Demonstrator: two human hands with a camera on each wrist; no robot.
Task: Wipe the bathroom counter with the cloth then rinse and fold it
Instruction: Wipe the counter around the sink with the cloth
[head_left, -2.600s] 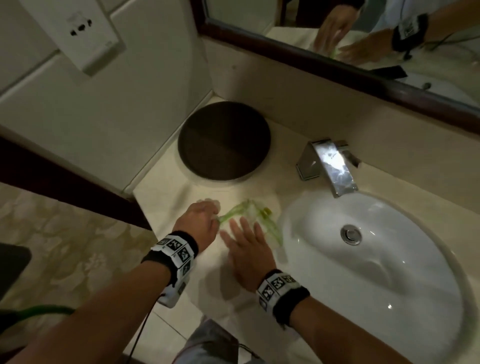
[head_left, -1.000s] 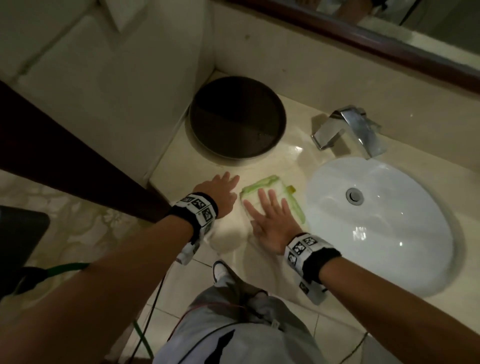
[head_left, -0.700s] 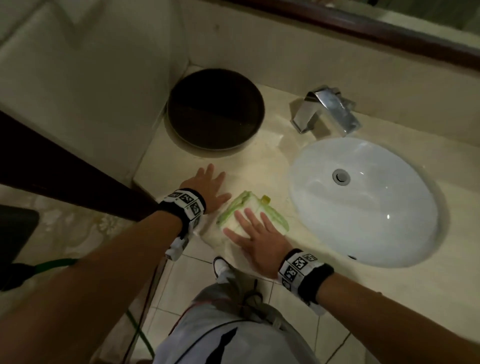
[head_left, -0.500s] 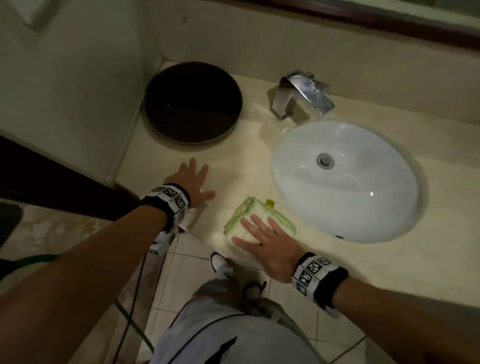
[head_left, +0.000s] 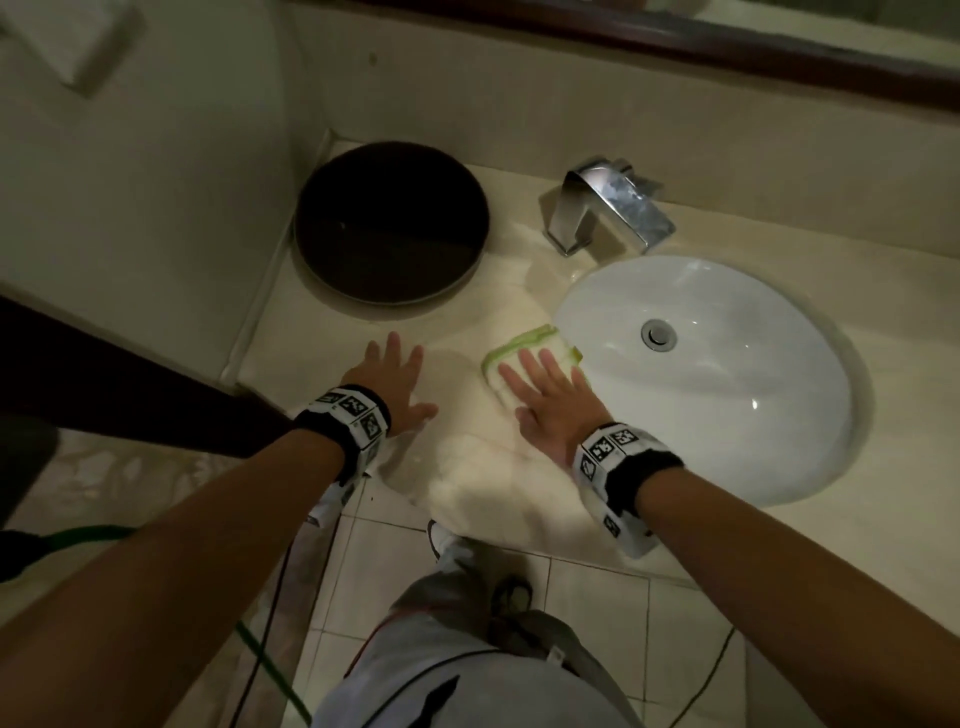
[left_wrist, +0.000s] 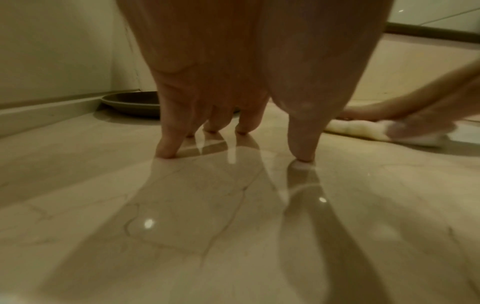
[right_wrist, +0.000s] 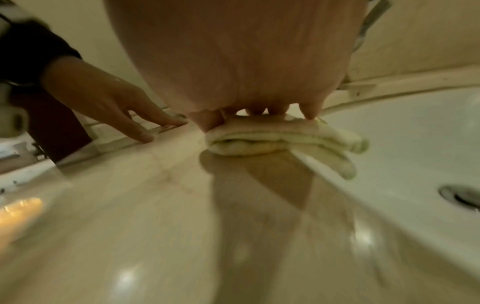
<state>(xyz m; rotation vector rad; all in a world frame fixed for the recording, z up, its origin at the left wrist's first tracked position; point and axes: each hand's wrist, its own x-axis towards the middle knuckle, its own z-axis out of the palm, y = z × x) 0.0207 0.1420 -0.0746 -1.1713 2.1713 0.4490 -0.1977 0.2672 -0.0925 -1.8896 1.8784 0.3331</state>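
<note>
Right hand (head_left: 553, 402), centre frame: grip spread flat, straight fingers (right_wrist: 310, 112) pressing the folded green-edged cloth (head_left: 524, 349) onto the desk (head_left: 467, 467), at the sink's (head_left: 753, 415) left rim. Left hand (head_left: 392, 379), left of it: grip spread, fingertips (left_wrist: 167, 152) resting on bare desk, apart from cloth. Both forearms extended. Dark round tray (head_left: 392, 223) upper left.

Your open run on the glossy beige marble countertop (head_left: 457, 457) lies along its front edge. The round dark-brown tray (head_left: 392, 221) fills the back-left corner; the chrome faucet (head_left: 608, 208) and oval white basin (head_left: 727, 415) close off the right.
</note>
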